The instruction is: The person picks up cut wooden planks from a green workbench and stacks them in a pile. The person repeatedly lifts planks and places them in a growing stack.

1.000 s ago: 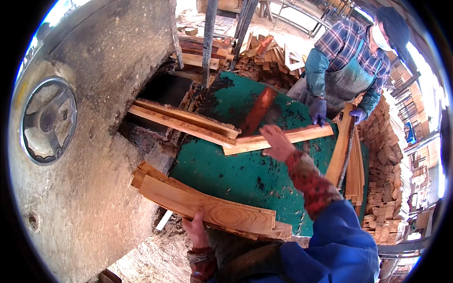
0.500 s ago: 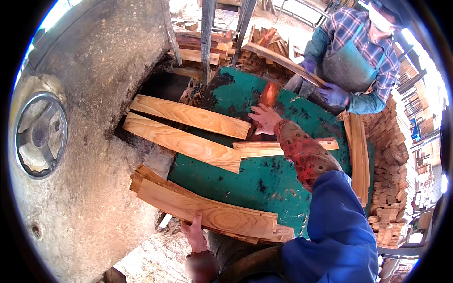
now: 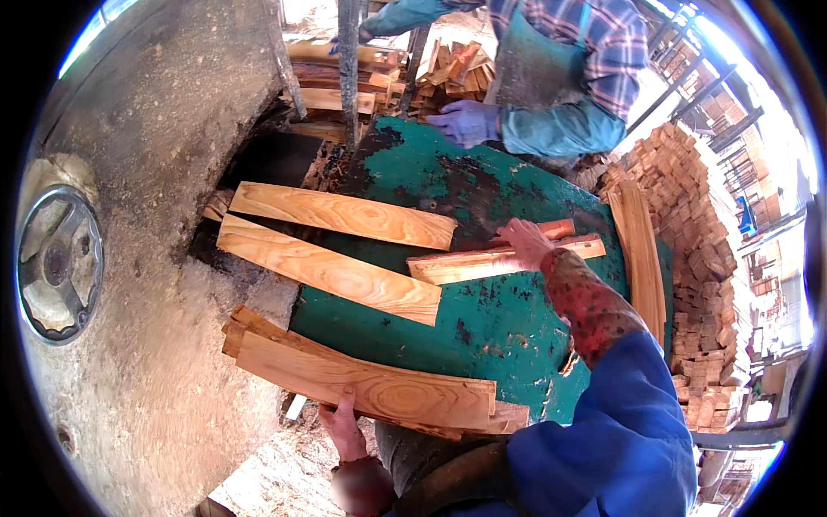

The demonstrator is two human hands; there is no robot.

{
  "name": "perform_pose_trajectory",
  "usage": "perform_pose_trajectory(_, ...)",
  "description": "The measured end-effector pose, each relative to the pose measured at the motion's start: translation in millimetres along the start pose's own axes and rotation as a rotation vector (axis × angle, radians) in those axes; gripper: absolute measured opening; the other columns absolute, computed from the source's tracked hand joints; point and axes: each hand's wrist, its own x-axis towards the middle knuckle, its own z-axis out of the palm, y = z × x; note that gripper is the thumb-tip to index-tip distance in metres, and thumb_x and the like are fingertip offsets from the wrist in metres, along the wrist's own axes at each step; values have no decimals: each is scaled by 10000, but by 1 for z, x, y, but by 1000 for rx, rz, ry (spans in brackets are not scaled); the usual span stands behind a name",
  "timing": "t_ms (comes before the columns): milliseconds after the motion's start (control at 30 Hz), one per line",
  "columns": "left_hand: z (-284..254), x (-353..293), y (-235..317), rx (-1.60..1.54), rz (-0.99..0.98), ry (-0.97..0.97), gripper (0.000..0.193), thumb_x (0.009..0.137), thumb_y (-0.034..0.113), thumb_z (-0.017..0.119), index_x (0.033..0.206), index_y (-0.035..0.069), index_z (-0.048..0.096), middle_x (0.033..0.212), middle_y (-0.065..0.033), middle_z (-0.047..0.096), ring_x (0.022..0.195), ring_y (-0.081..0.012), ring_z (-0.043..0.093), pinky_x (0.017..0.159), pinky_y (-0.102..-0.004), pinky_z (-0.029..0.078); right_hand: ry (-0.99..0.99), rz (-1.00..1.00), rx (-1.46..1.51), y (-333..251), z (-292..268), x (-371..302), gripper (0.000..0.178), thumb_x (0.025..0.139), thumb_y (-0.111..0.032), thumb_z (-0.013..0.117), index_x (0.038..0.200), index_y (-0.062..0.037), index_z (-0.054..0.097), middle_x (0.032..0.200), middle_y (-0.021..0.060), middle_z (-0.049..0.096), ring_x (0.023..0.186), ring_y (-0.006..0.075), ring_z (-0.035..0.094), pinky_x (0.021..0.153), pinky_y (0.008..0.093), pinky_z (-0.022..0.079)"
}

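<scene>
My left hand (image 3: 343, 426) grips the near edge of a small stack of thin wooden boards (image 3: 370, 389), its thumb over the edge. The stack lies along the near side of a worn green table (image 3: 517, 336). My right hand (image 3: 525, 241) is closed over a reddish wooden strip (image 3: 556, 229), which lies against a narrow pale slat (image 3: 465, 266); its fingertips are partly hidden. To its left, two planed boards, a far one (image 3: 345, 212) and a near one (image 3: 336, 271), reach from the machine opening onto the table.
A big dusty machine body (image 3: 164, 198) with a handwheel (image 3: 59, 264) fills the left. Across the table a co-worker's purple-gloved hand (image 3: 467, 123) is at the edge. Long slats (image 3: 639, 258) lie at the right, before a tall wood pile (image 3: 689, 258). Metal posts (image 3: 349, 69) stand behind.
My right hand has brought the reddish strip nearer and to the right, turning it alongside the narrow slat. The co-worker no longer holds the long strip and reaches toward the back left.
</scene>
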Motion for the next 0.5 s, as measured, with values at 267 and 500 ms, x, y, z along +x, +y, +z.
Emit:
perform_pose_trajectory(267,-5,7,-2,130,3,-8,530,818,139,721,1248,-79,500,1167,-144,585,1017,-229,564,905,-359,475,-157,243,81,-34,-7,-84,877,516,-536,834,1152,-29,504,1044,151,541,1038,358,520,861,460,412)
perform_pose_trajectory(500,-10,7,-5,84,13,-59,576,817,179,735,1271,-72,487,1200,-136,579,1074,-234,546,975,-386,426,-152,642,327,-58,2,-166,759,629,-343,791,1225,-11,459,1174,205,622,1105,342,604,958,403,470)
